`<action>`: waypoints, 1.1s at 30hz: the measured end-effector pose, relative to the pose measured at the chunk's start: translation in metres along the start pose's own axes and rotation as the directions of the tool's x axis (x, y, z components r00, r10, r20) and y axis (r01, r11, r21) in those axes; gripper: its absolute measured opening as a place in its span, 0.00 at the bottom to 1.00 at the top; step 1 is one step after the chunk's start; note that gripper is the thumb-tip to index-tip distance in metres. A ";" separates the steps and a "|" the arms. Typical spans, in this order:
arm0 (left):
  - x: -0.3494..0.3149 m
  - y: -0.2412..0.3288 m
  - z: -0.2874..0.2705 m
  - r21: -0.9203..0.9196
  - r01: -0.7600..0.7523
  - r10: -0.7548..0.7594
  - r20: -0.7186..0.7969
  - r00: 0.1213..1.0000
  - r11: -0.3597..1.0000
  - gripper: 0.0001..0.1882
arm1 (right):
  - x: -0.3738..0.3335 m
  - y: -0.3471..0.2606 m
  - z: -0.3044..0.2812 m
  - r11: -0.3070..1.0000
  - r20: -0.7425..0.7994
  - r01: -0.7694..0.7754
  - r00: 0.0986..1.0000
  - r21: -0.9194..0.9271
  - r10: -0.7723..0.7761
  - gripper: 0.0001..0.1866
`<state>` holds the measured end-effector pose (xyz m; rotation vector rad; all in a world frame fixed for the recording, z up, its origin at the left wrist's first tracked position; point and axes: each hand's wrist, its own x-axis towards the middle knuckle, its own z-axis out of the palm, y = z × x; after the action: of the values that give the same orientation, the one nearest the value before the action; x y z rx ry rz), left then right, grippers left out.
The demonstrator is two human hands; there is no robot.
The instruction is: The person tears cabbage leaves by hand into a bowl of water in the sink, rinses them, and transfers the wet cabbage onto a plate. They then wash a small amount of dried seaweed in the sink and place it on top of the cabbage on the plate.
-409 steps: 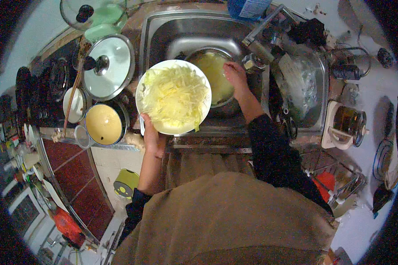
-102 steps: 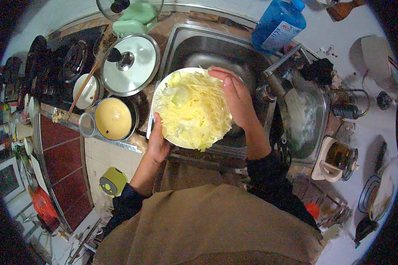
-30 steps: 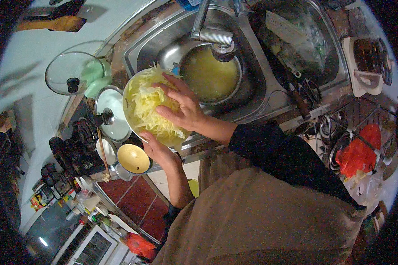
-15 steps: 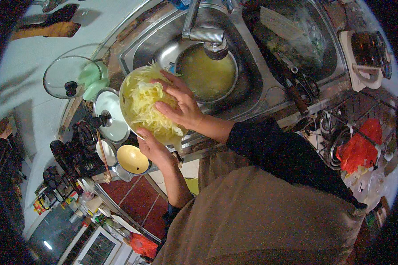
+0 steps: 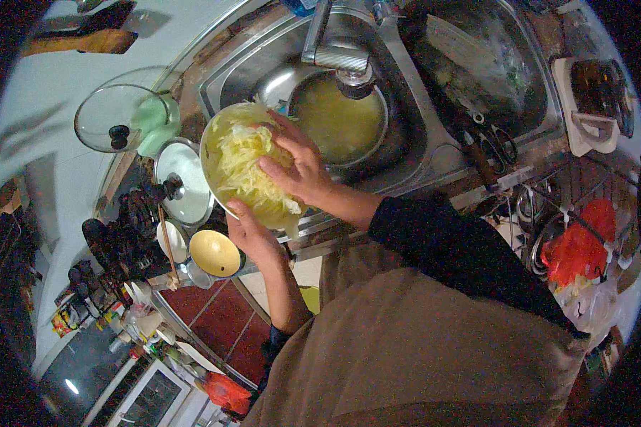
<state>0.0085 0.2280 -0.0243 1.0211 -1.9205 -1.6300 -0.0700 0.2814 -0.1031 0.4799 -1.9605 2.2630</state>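
A pale round bowl (image 5: 206, 153) tilts over the near-left edge of the sink. It is heaped with pale yellow vegetable shreds (image 5: 243, 171), a few hanging over its near rim. My left hand (image 5: 253, 238) grips the bowl from the near side, thumb at the rim and the other fingers hidden beneath. Across the right part of the heap lies my right hand (image 5: 303, 167), touching the shreds with its fingers and thumb apart. Just beyond, a round metal pot (image 5: 387, 121) of cloudy yellowish water stands in the left sink basin (image 5: 409, 135), under the faucet (image 5: 340, 58).
Scissors (image 5: 506, 146) and a dark-handled knife (image 5: 483, 167) lie by the right basin, which holds something in clear plastic (image 5: 495, 64). Left of the bowl are a glass lid (image 5: 96, 117), a white-looking lid (image 5: 192, 178), a yellow bowl (image 5: 216, 252) and chopsticks (image 5: 167, 242).
The whole view has shifted slightly. Both hands keep nearly the same places on the bowl and the shreds, with only a small movement of the right hand's fingers.
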 end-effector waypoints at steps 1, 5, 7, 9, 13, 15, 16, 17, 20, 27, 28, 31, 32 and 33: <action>0.000 0.001 0.000 0.004 -0.007 0.007 0.008 1.000 1.000 0.25 | 0.001 -0.002 -0.001 1.000 0.006 -0.009 1.000 -0.001 0.009 0.22; -0.001 0.006 0.002 0.075 -0.027 0.027 0.008 1.000 0.997 0.25 | 0.000 -0.004 -0.003 0.998 0.009 -0.050 0.999 -0.036 0.050 0.21; -0.001 0.007 0.002 0.056 -0.020 0.019 0.010 1.000 0.998 0.25 | 0.001 -0.002 -0.002 0.999 0.002 -0.021 1.000 -0.032 0.021 0.21; -0.001 0.007 0.002 0.050 -0.022 0.021 0.004 1.000 0.999 0.25 | 0.001 -0.003 -0.002 0.999 0.002 -0.019 1.000 -0.032 0.019 0.21; 0.000 0.002 0.000 0.048 -0.025 0.023 0.045 0.999 0.999 0.25 | 0.001 -0.001 -0.005 0.998 0.013 -0.023 1.000 -0.058 0.024 0.21; 0.000 0.002 0.002 0.025 -0.012 0.011 0.053 0.999 1.000 0.24 | 0.001 0.001 -0.006 0.999 0.011 0.000 1.000 -0.050 0.001 0.20; 0.000 0.001 0.002 0.025 -0.023 0.022 0.041 0.999 0.999 0.23 | 0.003 0.000 -0.007 0.999 0.006 0.015 1.000 -0.030 -0.015 0.20; 0.000 -0.003 0.001 0.025 -0.033 0.033 0.028 0.999 0.999 0.23 | 0.004 -0.001 -0.008 0.999 0.001 0.031 1.000 -0.010 -0.031 0.19; 0.001 -0.005 0.001 0.050 -0.041 0.040 0.025 0.999 0.998 0.21 | 0.005 -0.010 -0.011 1.000 -0.018 -0.014 1.000 0.010 0.014 0.19; 0.001 -0.007 -0.004 0.168 -0.079 0.074 0.039 0.997 0.983 0.19 | 0.001 -0.003 -0.010 1.000 -0.004 -0.006 1.000 -0.004 0.006 0.20; 0.000 -0.006 -0.003 0.167 -0.084 0.080 0.033 0.996 0.982 0.19 | 0.001 -0.005 -0.010 1.000 -0.005 -0.016 1.000 0.007 0.016 0.20; -0.001 -0.001 -0.002 0.185 -0.102 0.099 0.026 0.995 0.977 0.19 | 0.000 -0.008 -0.010 0.999 0.004 -0.031 1.000 0.032 0.031 0.20; -0.001 -0.001 -0.003 0.206 -0.109 0.105 0.032 0.994 0.972 0.19 | 0.000 -0.008 -0.010 0.999 0.007 -0.033 0.999 0.037 0.033 0.20; -0.001 -0.001 -0.003 0.227 -0.117 0.112 0.038 0.993 0.967 0.20 | 0.000 -0.007 -0.010 0.999 0.000 -0.034 0.999 0.042 0.034 0.20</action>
<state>0.0113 0.2267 -0.0242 0.9581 -2.1801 -1.3881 -0.0693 0.2925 -0.0973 0.4538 -1.9391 2.3290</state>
